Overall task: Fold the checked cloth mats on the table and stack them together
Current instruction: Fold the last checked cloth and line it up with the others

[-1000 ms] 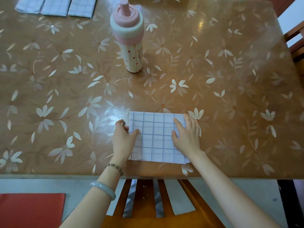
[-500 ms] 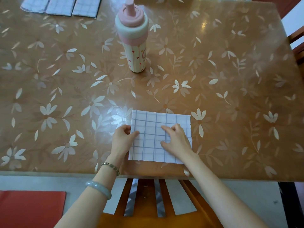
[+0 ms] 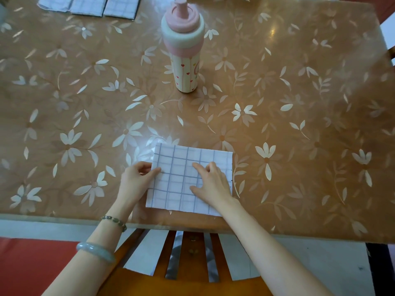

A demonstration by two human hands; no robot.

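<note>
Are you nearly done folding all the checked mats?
Partly. The three far mats look folded, lying side by side. The left hand pinches the near mat at its edge while the right hand rests on it. Stacking them is left.

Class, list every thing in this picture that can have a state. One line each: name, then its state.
checked mat: folded, flat on the table near its front edge, under both hands.
left hand: pinches the mat's left edge.
right hand: presses on the mat, fingers bent.
far mats: folded, lying side by side at the far left edge.
bottle: upright, pink cap on.
</note>
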